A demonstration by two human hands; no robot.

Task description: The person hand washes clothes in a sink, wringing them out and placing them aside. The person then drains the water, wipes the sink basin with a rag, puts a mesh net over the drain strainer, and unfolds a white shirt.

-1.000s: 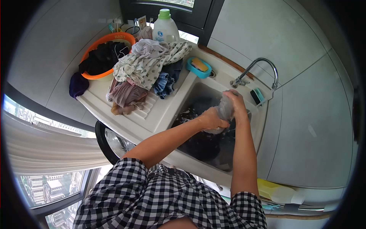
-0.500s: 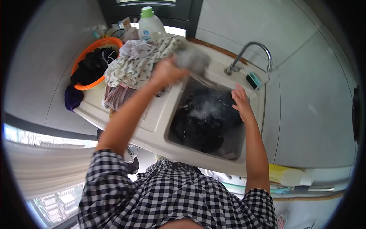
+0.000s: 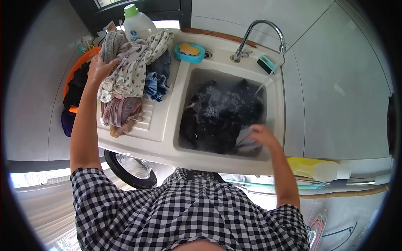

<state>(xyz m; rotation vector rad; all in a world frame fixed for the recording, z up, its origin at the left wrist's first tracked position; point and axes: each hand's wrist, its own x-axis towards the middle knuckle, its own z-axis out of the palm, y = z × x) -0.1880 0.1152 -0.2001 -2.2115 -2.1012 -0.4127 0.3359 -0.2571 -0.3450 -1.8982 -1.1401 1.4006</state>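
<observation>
My left hand (image 3: 101,67) rests against the pile at the left of the sink, thumb spread from the fingers, beside a grey knitted garment (image 3: 112,45). Under and next to that garment lie a white leaf-print garment (image 3: 134,77), blue denim (image 3: 157,85) and a pinkish pleated garment (image 3: 121,112). My right hand (image 3: 264,136) is at the near right corner of the sink, its fingers closed on a grey cloth (image 3: 247,141) that is partly under water. Dark clothes (image 3: 222,121) soak in the foamy water of the sink basin (image 3: 182,94).
Water runs from the curved faucet (image 3: 264,23). A scrub brush (image 3: 266,65) and a blue soap dish (image 3: 188,56) with a yellow sponge sit on the rim. Behind the pile stand a detergent bottle (image 3: 140,25) and an orange basin (image 3: 69,75) with dark clothes.
My left hand has carried the grey knitted garment left from over the sink onto the pile. My right hand has moved down to the near corner and closed on grey cloth. The view has shifted.
</observation>
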